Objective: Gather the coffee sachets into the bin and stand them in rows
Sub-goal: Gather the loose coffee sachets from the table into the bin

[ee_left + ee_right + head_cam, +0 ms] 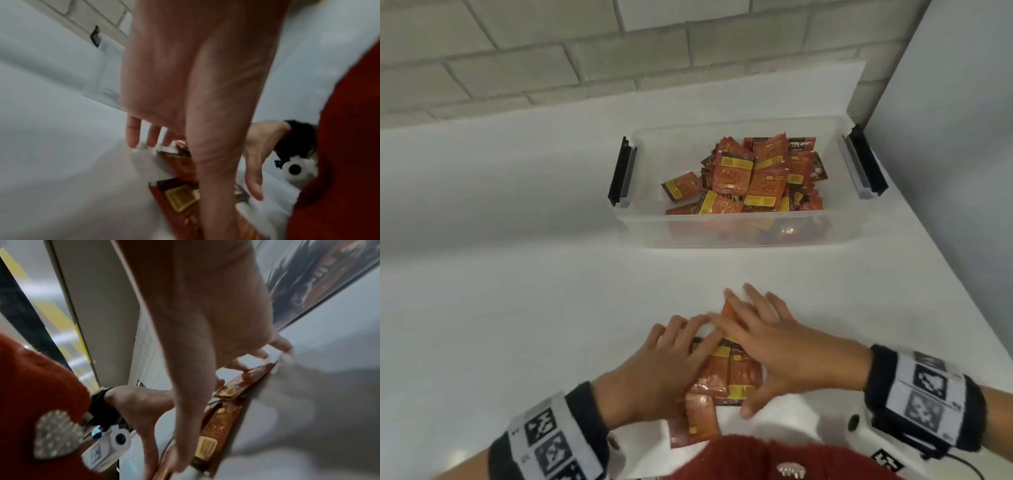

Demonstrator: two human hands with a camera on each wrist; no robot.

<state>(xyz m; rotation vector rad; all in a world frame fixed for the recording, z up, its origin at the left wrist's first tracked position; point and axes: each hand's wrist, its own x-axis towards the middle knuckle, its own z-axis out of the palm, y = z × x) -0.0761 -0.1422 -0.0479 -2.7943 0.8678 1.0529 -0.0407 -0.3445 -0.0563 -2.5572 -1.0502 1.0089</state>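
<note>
A small heap of red and yellow coffee sachets [743,373] lies flat on the white table near my body. My left hand [674,353] rests on its left side with fingers stretched out. My right hand [760,339] lies flat over its right side, fingers spread, thumb at the near edge. The wrist views show the sachets [180,198] [218,423] under straight fingers of the left hand [185,97] and right hand [205,321]. Farther back stands the clear plastic bin [640,219] with black latches. A loose pile of sachets [753,174] fills its right part, lying at all angles.
The white table [517,274] runs back to a grey brick wall [551,58]. A grey panel [945,102] stands right of the bin, and the table's right edge runs diagonally toward me. My red garment [739,459] overlaps the near edge.
</note>
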